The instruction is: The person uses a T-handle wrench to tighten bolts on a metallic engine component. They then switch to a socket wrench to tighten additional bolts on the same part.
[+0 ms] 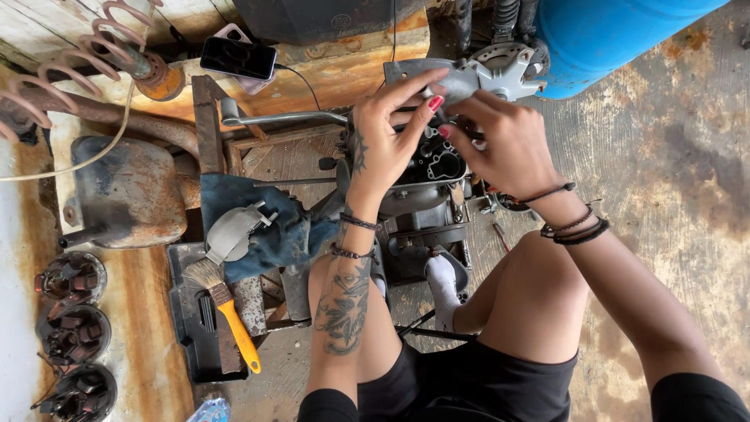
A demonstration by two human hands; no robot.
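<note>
My left hand (388,133) rests on a dark metal engine housing (437,168) held between my knees, its fingers reaching up to a grey cast cover (500,72) at the top. My right hand (504,141) grips the same housing from the right, fingertips pressed into its open cavity. Both wrists carry dark bracelets, and the left forearm is tattooed. A chrome lever (273,117) sticks out to the left of the housing.
A paintbrush with a yellow handle (226,309) lies on a black tray (187,328) beside a blue rag (266,223). A rusty tank (129,191), coil springs (86,47), a phone (238,57), three round parts (74,332) and a blue drum (609,35) surround me.
</note>
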